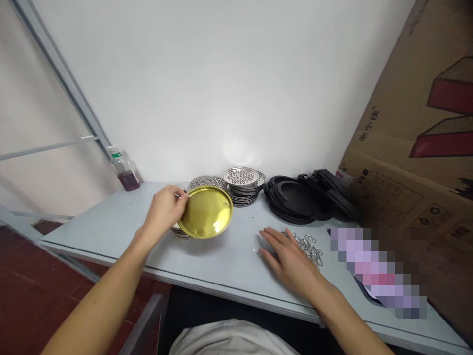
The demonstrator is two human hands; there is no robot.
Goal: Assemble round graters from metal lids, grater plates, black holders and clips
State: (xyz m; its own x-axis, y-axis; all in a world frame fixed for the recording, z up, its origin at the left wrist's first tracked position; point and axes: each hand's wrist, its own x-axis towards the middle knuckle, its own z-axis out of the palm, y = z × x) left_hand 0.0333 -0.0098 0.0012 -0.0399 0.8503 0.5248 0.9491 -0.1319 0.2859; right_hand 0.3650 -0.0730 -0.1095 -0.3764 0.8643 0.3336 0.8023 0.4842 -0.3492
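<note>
The left hand [166, 209] pinches the near-left rim of a gold-coloured shallow metal lid [206, 212] between thumb and fingers, holding it tilted, its shiny hollow face turned toward the camera. The lid hangs just above a low stack of similar round metal pieces [181, 232] on the bench [229, 261]. Its left edge is lifted and its right edge is close to the stack; I cannot tell whether they touch.

The right hand [290, 259] lies palm down on the bench with its fingers straight and slightly spread, holding nothing. It lies just beside a loose heap of small metal rings [312, 246].

As far as progress shows, one lid is off its stack and in hand. Nothing put together from these parts can be seen on the bench, and the supply piles look full.

Behind the lid stands a stack of perforated steel discs [242, 183], with another perforated disc [205, 181] leaning just to its left. To the right, a spread pile of black rubber gaskets [295, 199] reaches toward a large cardboard box [417, 148].

As for containers, the gold lid's hollow is empty and so is the top perforated disc. A clear plastic bottle [125, 172] with a green cap stands at the bench's far-left corner, against the wall. It holds dark red liquid in its lower part.
</note>
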